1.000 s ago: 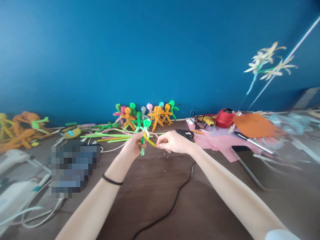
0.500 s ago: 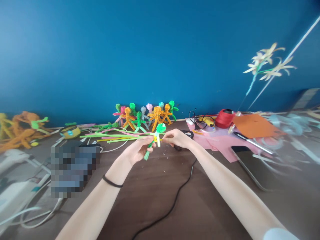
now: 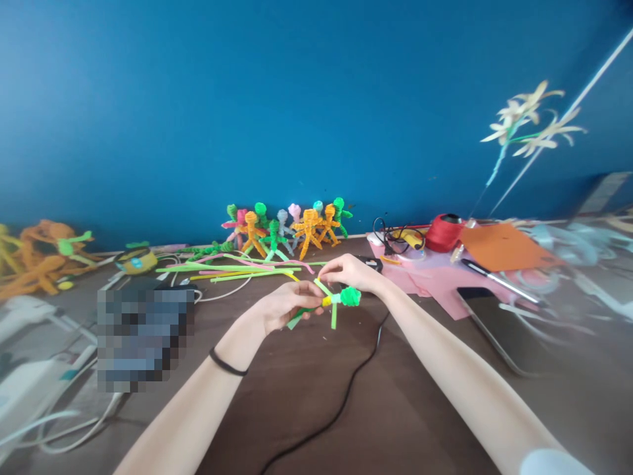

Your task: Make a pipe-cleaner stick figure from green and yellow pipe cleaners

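Note:
My left hand (image 3: 289, 307) is closed around the lower part of a small pipe-cleaner figure (image 3: 350, 296), made of fuzzy wire. Its bright green head points right, and two light green arms stick out, one up and one down. Yellow pipe cleaner is wrapped round its middle, beside my left fingertips. Dark green leg ends show below that hand. My right hand (image 3: 349, 272) hovers just above the figure, thumb and fingers pinched together near the tip of the upper arm. Whatever lies between those fingers is too small to make out.
Loose pipe cleaners (image 3: 232, 269) lie behind my left hand. Several finished figures (image 3: 309, 231) stand along the blue wall. At left are orange figures (image 3: 49, 257) and a blurred-out device (image 3: 143, 336). Red spool (image 3: 442, 232), orange sheet (image 3: 509, 247), phone (image 3: 494, 323) and black cable (image 3: 346, 396) also lie around.
The figure has tipped from upright to lying sideways, head now to the right and lower. My left hand has turned and shifted slightly right. My right fingers have moved above the figure.

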The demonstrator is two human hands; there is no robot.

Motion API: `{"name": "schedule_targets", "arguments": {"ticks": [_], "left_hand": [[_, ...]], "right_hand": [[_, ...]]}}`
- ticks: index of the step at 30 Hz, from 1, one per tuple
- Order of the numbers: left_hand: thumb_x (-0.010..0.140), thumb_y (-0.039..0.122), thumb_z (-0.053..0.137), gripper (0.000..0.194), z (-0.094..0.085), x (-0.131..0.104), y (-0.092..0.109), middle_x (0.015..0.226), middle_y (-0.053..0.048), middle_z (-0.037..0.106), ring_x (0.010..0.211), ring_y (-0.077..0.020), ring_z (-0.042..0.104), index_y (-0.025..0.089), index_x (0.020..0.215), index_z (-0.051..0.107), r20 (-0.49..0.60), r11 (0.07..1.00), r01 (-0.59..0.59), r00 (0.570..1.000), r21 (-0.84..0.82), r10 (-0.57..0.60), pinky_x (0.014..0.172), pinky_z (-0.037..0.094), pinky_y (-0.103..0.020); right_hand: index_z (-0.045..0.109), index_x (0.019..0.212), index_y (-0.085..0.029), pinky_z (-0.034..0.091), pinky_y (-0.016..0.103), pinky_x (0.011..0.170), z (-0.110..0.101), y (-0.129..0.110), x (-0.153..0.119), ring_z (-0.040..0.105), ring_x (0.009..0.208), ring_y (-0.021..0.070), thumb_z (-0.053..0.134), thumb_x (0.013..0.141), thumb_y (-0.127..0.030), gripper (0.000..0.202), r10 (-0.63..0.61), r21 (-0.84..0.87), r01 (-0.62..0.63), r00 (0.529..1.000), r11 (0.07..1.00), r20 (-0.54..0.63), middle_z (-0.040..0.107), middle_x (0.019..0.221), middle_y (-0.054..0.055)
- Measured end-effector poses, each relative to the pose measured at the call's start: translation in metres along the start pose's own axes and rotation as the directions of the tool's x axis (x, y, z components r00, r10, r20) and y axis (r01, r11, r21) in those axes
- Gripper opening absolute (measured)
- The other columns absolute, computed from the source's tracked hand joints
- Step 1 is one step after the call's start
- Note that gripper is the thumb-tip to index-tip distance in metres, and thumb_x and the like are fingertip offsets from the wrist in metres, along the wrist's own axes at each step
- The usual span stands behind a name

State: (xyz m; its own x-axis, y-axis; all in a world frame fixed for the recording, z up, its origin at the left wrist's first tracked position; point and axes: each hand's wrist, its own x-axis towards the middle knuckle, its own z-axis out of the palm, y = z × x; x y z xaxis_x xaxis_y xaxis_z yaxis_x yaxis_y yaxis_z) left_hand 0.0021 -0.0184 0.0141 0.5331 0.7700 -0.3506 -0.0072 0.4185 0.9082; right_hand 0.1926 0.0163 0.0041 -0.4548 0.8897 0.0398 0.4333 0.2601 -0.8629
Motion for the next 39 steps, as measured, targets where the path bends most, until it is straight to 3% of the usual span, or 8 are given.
{"name": "schedule_targets", "arguments": {"ticks": [4,12,17,23,30,34,39], "left_hand": [[0.053,0.008,0.074,0.029,0.002,0.002,-0.004,0.056,-0.001,0.061,0.056,-0.0127,0.062,0.015,0.064,0.048,-0.073,1.0,0.02,0.997,0.023,-0.018,0.042,0.035,-0.017],[0.058,0.012,0.071,0.012,0.002,0.004,-0.008,0.061,-0.004,0.065,0.059,-0.0111,0.061,0.011,0.067,0.063,-0.053,0.985,0.03,0.998,0.169,-0.022,0.048,0.039,-0.017],[0.059,0.004,0.064,0.009,0.002,0.008,-0.01,0.061,-0.005,0.066,0.059,-0.0113,0.061,0.01,0.065,0.068,-0.159,0.986,0.049,0.987,0.161,-0.023,0.05,0.041,-0.018],[0.061,-0.003,0.058,0.016,-0.012,0.017,-0.01,0.065,-0.009,0.066,0.058,-0.0099,0.059,0.006,0.067,0.069,-0.231,1.0,-0.001,0.973,-0.011,-0.002,0.048,0.04,-0.016],[0.062,-0.009,0.052,0.019,-0.017,0.017,-0.003,0.055,-0.005,0.059,0.051,-0.008,0.055,0.007,0.058,0.061,-0.402,0.971,-0.138,0.914,-0.197,0.048,0.041,0.038,-0.014],[0.063,-0.004,0.053,0.016,-0.019,0.015,0.003,0.059,-0.003,0.059,0.049,-0.0069,0.053,0.009,0.066,0.061,-0.409,0.945,-0.183,0.911,-0.272,0.059,0.036,0.035,-0.013],[0.07,0.008,0.054,0.007,-0.02,0.012,0.005,0.055,-0.002,0.056,0.047,-0.0077,0.053,0.01,0.065,0.058,-0.42,0.93,-0.19,0.907,-0.314,0.044,0.038,0.039,-0.015]], "right_hand": [[0.07,0.083,-0.014,0.041,0.025,0.063,0.0,-0.007,-0.001,0.056,0.064,0.0127,0.059,0.072,-0.032,0.023,-0.037,-0.097,0.031,0.998,0.995,-0.058,0.067,0.075,0.004],[0.068,0.077,-0.015,0.04,0.024,0.07,0.007,-0.031,-0.007,0.058,0.075,0.0125,0.059,0.077,-0.023,0.012,-0.255,-0.207,0.222,0.956,0.953,-0.146,0.065,0.082,0.003],[0.069,0.073,-0.016,0.037,0.023,0.065,0.011,-0.05,-0.012,0.054,0.071,0.0109,0.058,0.078,-0.019,0.012,-0.291,-0.354,0.233,0.949,0.906,-0.119,0.062,0.079,0.003],[0.067,0.075,-0.016,0.036,0.024,0.065,0.006,-0.052,-0.016,0.054,0.073,0.0122,0.058,0.077,-0.022,0.011,-0.266,-0.361,0.197,0.952,0.911,-0.152,0.065,0.08,0.003],[0.065,0.073,-0.015,0.033,0.022,0.057,0.002,-0.052,-0.019,0.051,0.059,0.0094,0.056,0.075,-0.026,0.015,-0.138,-0.334,0.135,0.99,0.933,0.013,0.063,0.067,0.001],[0.063,0.071,-0.016,0.033,0.021,0.054,0.002,-0.045,-0.017,0.051,0.055,0.0085,0.055,0.072,-0.023,0.011,-0.079,-0.303,0.103,0.993,0.947,0.089,0.062,0.065,0.0],[0.061,0.069,-0.016,0.034,0.021,0.051,0.003,-0.041,-0.016,0.052,0.049,0.0087,0.054,0.071,-0.021,0.01,-0.032,-0.273,0.052,0.997,0.961,0.076,0.06,0.06,0.0]]}}
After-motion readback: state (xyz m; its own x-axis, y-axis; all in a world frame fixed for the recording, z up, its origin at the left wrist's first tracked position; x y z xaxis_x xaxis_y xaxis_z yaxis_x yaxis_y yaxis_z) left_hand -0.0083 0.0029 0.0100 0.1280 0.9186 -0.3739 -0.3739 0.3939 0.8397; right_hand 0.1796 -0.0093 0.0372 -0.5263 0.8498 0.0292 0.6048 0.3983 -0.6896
